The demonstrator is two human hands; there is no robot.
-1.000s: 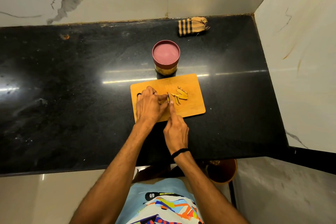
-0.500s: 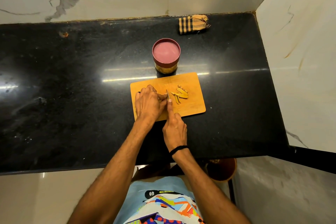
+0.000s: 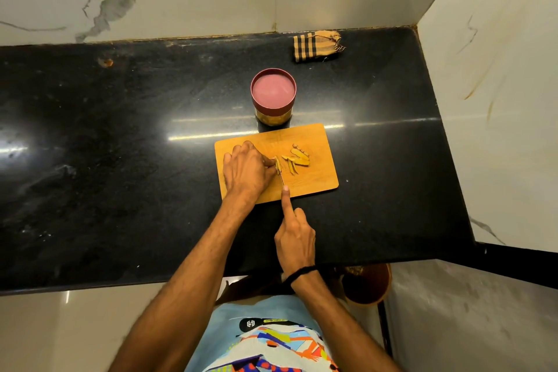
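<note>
Yellow root [image 3: 277, 164] sat mid-frame on the board [image 3: 317, 139], left hand [image 3: 246, 174] curled over it for steadiness; right hand [image 3: 295, 240] gripped the knife [image 3: 281, 180], forefinger guiding.

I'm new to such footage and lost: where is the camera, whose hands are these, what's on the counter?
No machine here: the camera sits on a person's head, looking down at their own hands. On the black counter lies a wooden cutting board with yellowish slices. The left hand holds a yellowish piece; the right hand grips a knife, forefinger along its blade. Behind the board stands a pink-lidded jar; a striped cloth lies in the far corner.
</note>
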